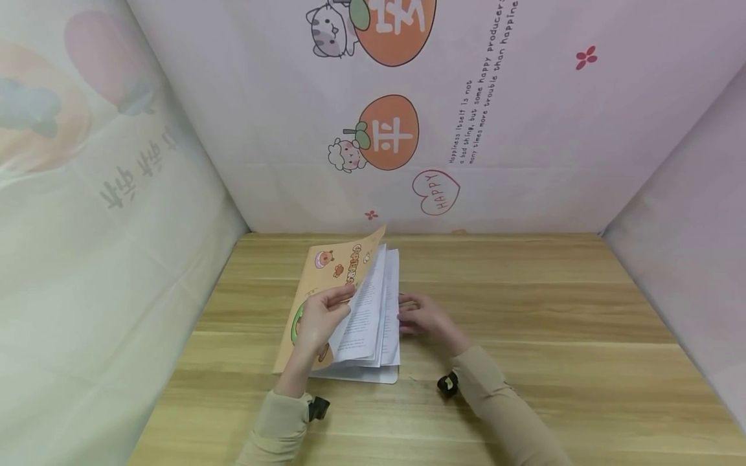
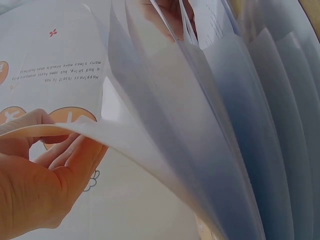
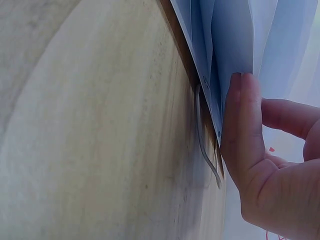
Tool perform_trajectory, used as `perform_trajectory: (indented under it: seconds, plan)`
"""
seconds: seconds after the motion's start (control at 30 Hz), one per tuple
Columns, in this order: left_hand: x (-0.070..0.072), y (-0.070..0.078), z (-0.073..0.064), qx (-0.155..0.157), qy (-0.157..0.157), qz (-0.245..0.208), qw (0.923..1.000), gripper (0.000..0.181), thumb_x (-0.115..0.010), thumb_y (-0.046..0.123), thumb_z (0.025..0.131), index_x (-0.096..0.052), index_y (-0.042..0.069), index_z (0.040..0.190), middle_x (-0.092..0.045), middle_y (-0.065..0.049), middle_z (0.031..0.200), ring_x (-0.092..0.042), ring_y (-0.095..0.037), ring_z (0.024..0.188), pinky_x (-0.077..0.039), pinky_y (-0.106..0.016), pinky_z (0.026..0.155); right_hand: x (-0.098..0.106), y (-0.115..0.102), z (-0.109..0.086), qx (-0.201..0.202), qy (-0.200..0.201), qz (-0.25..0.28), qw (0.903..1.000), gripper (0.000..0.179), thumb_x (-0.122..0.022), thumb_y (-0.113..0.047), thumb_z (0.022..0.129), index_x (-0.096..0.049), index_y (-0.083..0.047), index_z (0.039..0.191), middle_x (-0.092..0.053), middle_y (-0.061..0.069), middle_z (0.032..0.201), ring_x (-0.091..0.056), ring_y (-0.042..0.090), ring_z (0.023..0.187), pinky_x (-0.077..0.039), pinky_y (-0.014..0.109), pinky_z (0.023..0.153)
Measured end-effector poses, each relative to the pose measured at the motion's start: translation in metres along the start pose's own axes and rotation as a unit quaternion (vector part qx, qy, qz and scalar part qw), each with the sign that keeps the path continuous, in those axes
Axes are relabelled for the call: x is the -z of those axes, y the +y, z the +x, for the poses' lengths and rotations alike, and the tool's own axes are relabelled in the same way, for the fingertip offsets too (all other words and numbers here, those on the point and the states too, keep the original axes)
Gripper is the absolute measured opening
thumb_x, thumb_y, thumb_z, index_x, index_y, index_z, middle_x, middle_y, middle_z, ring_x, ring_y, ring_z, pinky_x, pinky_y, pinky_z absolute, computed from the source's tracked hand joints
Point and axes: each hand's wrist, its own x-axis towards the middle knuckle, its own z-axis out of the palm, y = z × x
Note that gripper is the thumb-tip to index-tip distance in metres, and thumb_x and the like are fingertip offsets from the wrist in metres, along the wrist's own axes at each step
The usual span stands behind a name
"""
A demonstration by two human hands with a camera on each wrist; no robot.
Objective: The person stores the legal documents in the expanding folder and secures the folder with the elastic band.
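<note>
A display book (image 1: 364, 317) lies on the table, its orange cartoon-printed front cover (image 1: 309, 268) partly raised. My left hand (image 1: 319, 318) pinches the free edge of that cover between thumb and fingers. In the left wrist view, the cover bends through this hand (image 2: 50, 170), and clear sleeves (image 2: 200, 125) holding printed sheets fan out beside it. At the right edge of the sleeves is my right hand (image 1: 424, 316). Seen from the right wrist, its fairly straight fingers (image 3: 245, 115) touch the sleeve edges, with no clear grip visible.
The wood-grain table (image 1: 524, 291) meets a printed white cloth backdrop (image 1: 524, 162) at the back, with cloth walls on both sides. A thin grey strip (image 3: 204, 145) sticks out by the book's edge in the right wrist view. Each sleeve carries a small dark device (image 1: 447, 384).
</note>
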Motion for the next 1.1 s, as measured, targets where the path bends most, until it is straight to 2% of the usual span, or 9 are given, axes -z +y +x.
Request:
perform_trajectory:
  seconds: [0.43,0.73,0.97,1.1]
  plan:
    - [0.000,0.002,0.000,-0.006,0.000,-0.003,1.0000,0.042,-0.056,-0.004,0.082,-0.069,0.003,0.121,-0.071,-0.015,0.123,-0.070,-0.031,0.113,-0.058,-0.038,0.095,-0.008,0.001,0.005,-0.002,0.000,0.008,1.0000,0.051,-0.059,0.003,0.090,-0.043,0.007,0.139,-0.060,0.032,0.128,-0.070,0.017,0.085,-0.063,0.030,0.078]
    - [0.000,0.001,0.000,-0.002,0.001,-0.002,1.0000,0.042,-0.056,-0.004,0.082,-0.069,0.003,0.121,-0.071,-0.014,0.123,-0.070,-0.031,0.112,-0.058,-0.038,0.095,-0.012,0.001,0.003,-0.001,0.014,0.021,0.9997,0.048,-0.060,0.004,0.090,-0.046,0.008,0.136,-0.062,0.028,0.120,-0.069,0.016,0.082,-0.063,0.030,0.079]
    - [0.001,0.001,-0.001,-0.005,0.001,-0.003,1.0000,0.042,-0.056,-0.005,0.082,-0.069,0.002,0.121,-0.071,-0.015,0.123,-0.070,-0.031,0.113,-0.058,-0.037,0.095,-0.018,0.002,0.004,-0.002,0.030,0.058,0.9979,0.045,-0.061,0.003,0.090,-0.043,0.012,0.130,-0.063,0.030,0.116,-0.069,0.014,0.076,-0.063,0.029,0.077]
    - [0.001,0.000,-0.001,-0.003,0.000,-0.004,1.0000,0.042,-0.056,-0.004,0.082,-0.069,0.003,0.121,-0.071,-0.015,0.123,-0.069,-0.031,0.113,-0.058,-0.038,0.095,-0.020,0.003,0.005,-0.006,0.031,0.070,0.9971,0.043,-0.061,0.004,0.090,-0.042,0.012,0.128,-0.064,0.024,0.105,-0.069,0.014,0.074,-0.063,0.028,0.077]
